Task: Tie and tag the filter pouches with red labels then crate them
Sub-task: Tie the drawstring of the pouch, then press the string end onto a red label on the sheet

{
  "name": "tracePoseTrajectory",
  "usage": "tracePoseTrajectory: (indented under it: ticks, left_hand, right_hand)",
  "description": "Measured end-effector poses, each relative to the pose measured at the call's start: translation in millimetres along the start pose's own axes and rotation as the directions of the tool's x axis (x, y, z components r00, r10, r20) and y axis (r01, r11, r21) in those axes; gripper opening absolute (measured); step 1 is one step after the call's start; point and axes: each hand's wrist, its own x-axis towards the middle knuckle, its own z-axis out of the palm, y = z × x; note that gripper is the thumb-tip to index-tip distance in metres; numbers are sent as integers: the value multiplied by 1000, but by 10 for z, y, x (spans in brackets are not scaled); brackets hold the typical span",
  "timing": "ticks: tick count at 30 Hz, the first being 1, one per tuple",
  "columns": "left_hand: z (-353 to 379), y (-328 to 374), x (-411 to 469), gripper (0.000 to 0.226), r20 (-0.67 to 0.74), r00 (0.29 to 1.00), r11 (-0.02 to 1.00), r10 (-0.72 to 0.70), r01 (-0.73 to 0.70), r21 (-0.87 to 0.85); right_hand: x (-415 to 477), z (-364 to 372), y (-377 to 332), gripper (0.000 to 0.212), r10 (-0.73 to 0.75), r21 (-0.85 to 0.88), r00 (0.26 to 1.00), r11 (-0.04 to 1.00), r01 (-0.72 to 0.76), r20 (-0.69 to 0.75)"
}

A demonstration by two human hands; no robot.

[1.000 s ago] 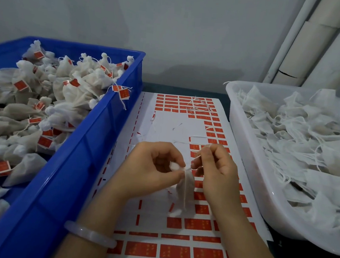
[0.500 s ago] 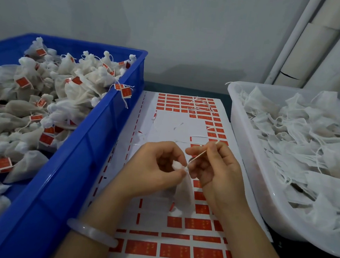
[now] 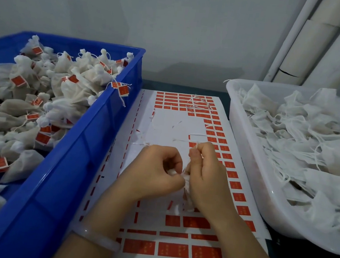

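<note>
A small white filter pouch hangs between my two hands over the sheet of red labels. My left hand pinches the gathered neck of the pouch. Close against it on the right, my right hand has its fingers curled round the pouch's white string, whose end sticks up above its fingertips. Most of the pouch is hidden behind my right hand.
A blue crate on the left holds several tied pouches with red tags. A white tub on the right is full of loose untied pouches and strings. A wall and white pipes stand behind.
My right hand has drawn in against my left, covering the pouch more. The string, pulled out to the upper right before, now stands up short above the fingertips.
</note>
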Motion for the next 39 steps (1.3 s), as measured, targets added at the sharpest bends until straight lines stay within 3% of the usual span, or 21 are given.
tracePoseTrajectory:
  ticks: [4, 9, 17, 24, 27, 30, 34, 37, 39]
  left_hand:
    - [-7, 2, -2, 8, -43, 999, 999, 31, -29, 31]
    - [-12, 24, 0, 15, 14, 1000, 986, -5, 7, -169]
    - [-73, 6, 15, 14, 28, 996, 977, -88, 91, -194]
    - [-50, 12, 5, 11, 97, 995, 982, -36, 53, -182]
    - [-57, 4, 3, 15, 11, 999, 968, -49, 50, -247]
    - [-27, 54, 23, 12, -83, 995, 918, -58, 20, -397]
    - [-27, 47, 59, 22, -120, 977, 859, -177, 93, -504]
    - [-44, -3, 91, 23, -221, 923, 866, -316, 186, -464]
    - [-104, -36, 112, 19, -287, 883, 843, -372, 191, -502]
  right_hand:
    - [-3, 46, -42, 17, -36, 21, 999, 999, 36, -8]
    - [-3, 51, -32, 18, -25, 46, 999, 999, 27, -48]
    - [-10, 33, -41, 17, -59, 58, 988, 996, 68, -143]
    - [27, -15, -6, 24, 118, 202, 979, 976, -83, -168]
    - [45, -46, -19, 20, 149, 240, 984, 963, -123, -95]
    - [55, -66, -16, 18, 180, 262, 977, 954, -144, -116]
    - [84, -103, 3, 18, 314, 311, 944, 911, -270, -103]
    - [115, -195, -10, 17, 334, 173, 942, 926, -335, 39]
    - [110, -317, -28, 18, 260, 29, 960, 964, -264, 100]
